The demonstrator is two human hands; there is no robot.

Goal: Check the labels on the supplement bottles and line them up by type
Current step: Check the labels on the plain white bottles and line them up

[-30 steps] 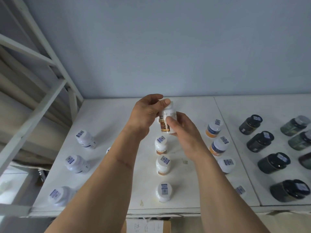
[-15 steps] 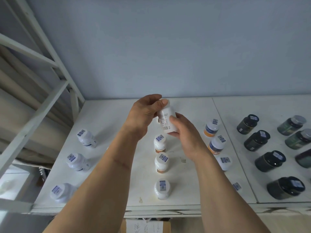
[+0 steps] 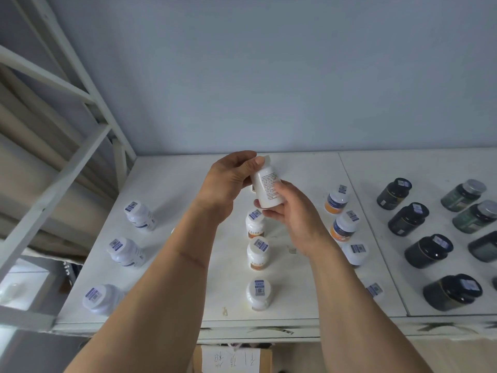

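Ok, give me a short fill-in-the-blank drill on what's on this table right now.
1. The white bottle is held by ____ hands.
2. Below it, ____ white bottles with orange labels stand in the middle column.
3. The black jars stand to the ____ of that column.

Missing words: both; three; right

label print on the held bottle (image 3: pixel 267 187) too small, cap under left grip (image 3: pixel 228 181)
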